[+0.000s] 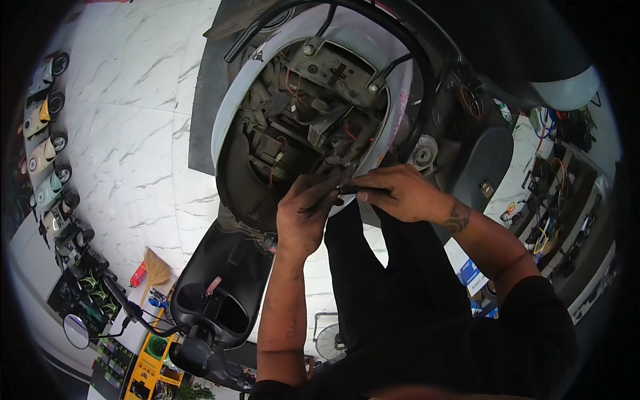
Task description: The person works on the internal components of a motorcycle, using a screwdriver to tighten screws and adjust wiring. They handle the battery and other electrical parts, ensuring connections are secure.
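Two bare hands meet at the near edge of an opened scooter [233, 100]. The left hand [303, 217], fingers blackened, pinches a small piece [341, 190], mostly hidden; its kind and long axis cannot be told. The right hand [399, 193], bent at the wrist, has its fingertips drawn in close from the other side; whether they grip the piece too, the view does not tell. The piece lies up and right of the left palm, and straight left of the right palm. Just ahead gapes the bay [235, 177], its long axis running from lower left to upper right, with the left hand nearer its middle. Inside, a red wire [349, 131] lies beyond the fingertips. Farther off, a black rack [425, 80] curves around the tail; parked scooters [43, 160] line the far left.
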### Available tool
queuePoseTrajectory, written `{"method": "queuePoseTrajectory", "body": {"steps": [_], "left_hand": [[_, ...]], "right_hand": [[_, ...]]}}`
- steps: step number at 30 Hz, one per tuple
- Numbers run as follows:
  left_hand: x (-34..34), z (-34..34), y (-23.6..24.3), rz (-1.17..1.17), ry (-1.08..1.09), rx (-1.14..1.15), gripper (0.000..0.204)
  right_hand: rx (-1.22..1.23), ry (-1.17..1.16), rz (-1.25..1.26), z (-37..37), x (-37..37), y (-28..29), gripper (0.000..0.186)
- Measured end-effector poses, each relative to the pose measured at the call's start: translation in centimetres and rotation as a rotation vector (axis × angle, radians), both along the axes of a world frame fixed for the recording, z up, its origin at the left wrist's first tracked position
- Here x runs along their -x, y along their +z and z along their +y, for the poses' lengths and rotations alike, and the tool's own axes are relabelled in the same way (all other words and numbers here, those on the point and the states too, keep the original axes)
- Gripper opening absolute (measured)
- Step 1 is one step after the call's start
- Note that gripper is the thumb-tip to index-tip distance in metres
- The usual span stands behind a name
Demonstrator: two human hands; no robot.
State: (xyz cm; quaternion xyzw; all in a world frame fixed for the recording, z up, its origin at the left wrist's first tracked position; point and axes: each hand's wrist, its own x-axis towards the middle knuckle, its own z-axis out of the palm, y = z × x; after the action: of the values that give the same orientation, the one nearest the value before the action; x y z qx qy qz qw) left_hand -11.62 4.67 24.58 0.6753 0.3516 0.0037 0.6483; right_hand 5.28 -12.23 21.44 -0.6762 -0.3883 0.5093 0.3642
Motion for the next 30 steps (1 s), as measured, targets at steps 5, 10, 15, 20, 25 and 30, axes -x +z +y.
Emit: {"method": "queuePoseTrajectory", "body": {"steps": [5,10,15,20,25,30], "left_hand": [[0.8,0.2,-0.2,0.049,-0.145,-0.191,0.027],[1.8,-0.3,-1.1,0.013,-0.104,-0.222,0.026],[2.7,-0.9,-3.2,-0.004,-0.058,-0.242,0.025],[3.3,-2.0,-5.4,0.011,-0.060,-0.180,0.023],[3.1,-2.7,-6.3,-0.012,-0.103,-0.202,0.024],[2.4,-2.3,-5.5,-0.042,-0.238,-0.212,0.024]], "right_hand": [[0.034,-0.056,0.127,0.0,0.4,-0.5,0.036],[0.069,0.004,0.011,0.5,0.7,0.5,0.033],[0.084,0.046,-0.135,0.8,0.2,0.7,0.030],[0.090,0.151,-0.216,0.4,-0.4,-0.3,0.031],[0.107,0.176,-0.310,-0.6,-0.1,-0.9,0.031],[0.095,0.155,-0.035,-1.7,-0.6,-2.5,0.035]]}}
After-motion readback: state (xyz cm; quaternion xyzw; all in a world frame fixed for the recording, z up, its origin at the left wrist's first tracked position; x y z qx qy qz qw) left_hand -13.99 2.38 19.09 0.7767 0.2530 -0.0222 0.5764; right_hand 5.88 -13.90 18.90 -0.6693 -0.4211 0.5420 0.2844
